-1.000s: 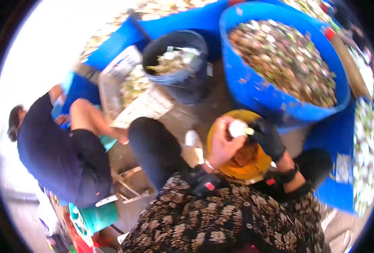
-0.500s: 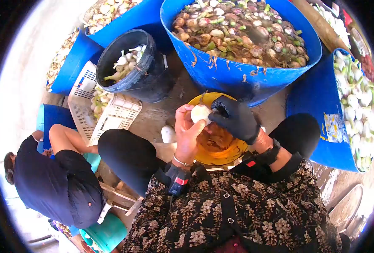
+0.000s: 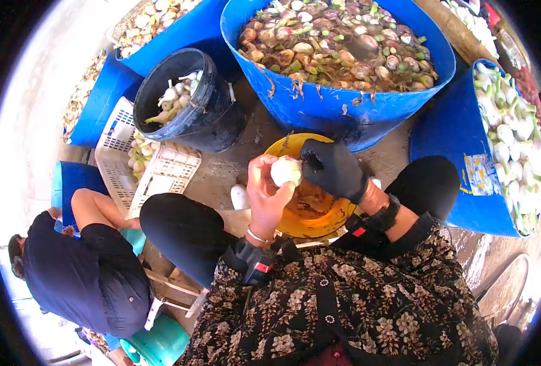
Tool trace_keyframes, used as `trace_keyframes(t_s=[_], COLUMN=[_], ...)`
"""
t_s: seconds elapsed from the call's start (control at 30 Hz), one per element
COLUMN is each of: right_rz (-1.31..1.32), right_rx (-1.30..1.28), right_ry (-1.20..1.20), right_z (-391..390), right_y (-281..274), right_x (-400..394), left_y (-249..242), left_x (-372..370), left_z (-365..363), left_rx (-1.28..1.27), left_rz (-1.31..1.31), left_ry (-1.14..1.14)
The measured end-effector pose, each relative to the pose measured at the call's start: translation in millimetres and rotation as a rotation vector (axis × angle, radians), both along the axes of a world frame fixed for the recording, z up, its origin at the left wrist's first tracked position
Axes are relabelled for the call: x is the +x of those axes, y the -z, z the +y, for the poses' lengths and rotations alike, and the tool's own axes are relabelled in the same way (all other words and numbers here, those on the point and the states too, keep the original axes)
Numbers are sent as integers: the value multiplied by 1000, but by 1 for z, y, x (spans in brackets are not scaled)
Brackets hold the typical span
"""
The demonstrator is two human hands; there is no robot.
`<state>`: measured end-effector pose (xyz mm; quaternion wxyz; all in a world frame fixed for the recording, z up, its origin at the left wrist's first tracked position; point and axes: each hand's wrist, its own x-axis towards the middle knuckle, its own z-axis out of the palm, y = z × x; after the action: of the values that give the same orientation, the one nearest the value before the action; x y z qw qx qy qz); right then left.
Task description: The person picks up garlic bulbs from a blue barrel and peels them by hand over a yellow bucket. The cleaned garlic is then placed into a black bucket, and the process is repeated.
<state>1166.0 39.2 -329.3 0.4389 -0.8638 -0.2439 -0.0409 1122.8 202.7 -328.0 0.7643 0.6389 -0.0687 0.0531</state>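
Observation:
My bare left hand (image 3: 264, 198) is closed around a round, whitish garlic bulb (image 3: 285, 171), with the thumb across its lower side. Against the bulb's right side sits my right hand (image 3: 333, 168) in a black glove, its fingers curled in. Whatever those gloved fingers pinch is hidden. Directly below both hands stands a yellow bucket (image 3: 307, 228) between my knees, with brownish scraps (image 3: 315, 201) inside.
Ahead is a big blue tub (image 3: 337, 110) of soiled bulbs. A black bucket (image 3: 221, 125) and a white crate (image 3: 176, 168) hold paler bulbs at left. Another blue tub (image 3: 438, 143) of white bulbs leans at right. A person (image 3: 87, 274) sits at lower left.
The bulb has turned slightly in my left hand, and the gloved fingers have shifted along its right side. My view has moved a little, so the tubs appear further left.

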Motion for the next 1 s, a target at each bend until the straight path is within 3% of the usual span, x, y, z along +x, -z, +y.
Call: trace_keyframes(t_s=[0.1, 0.2, 0.23, 0.3, 0.4, 0.43, 0.53, 0.57, 0.67, 0.73, 0.77, 0.87, 1.0], right_rz=[83, 419, 463, 556, 309, 491, 225, 331, 253, 277, 291, -11, -56], right_rx=[119, 380, 451, 593, 475, 547, 356, 304, 258, 110, 36, -388, -215], right_ry=[-45, -175, -207, -266, -384, -385, -370, -239, 19, 49, 65, -55, -184], right_z=[-10, -12, -10, -8, -2, -1, -8, -15, -28, -32, -34, -25, -9], right_y=[12, 6, 1, -10, -16, -15, -1, 1, 28, 17, 13, 40, 46], right_x=[15, 12, 8, 0, -8, -14, -1, 3, 22, 24, 23, 16, 1], left_y=[-1, 0, 6, 9, 12, 13, 25, 31, 23, 17, 11, -2, -8], left_x=[-6, -6, -3, -1, -5, -5, -5, -5, -1, 1, -1, 0, 1], left_z=[8, 11, 15, 14, 6, 3, 5, 11, 16, 18, 17, 14, 20], left_rx=[-180, -347, -435, -608, -660, -642, -548, -524, -492, -463, -456, -313, -132], left_rz=[193, 411, 374, 460, 516, 520, 548, 518, 399, 293, 359, 298, 199], left_ry=[165, 290, 412, 379, 293, 260, 169, 191, 222, 245, 154, 28, -45])
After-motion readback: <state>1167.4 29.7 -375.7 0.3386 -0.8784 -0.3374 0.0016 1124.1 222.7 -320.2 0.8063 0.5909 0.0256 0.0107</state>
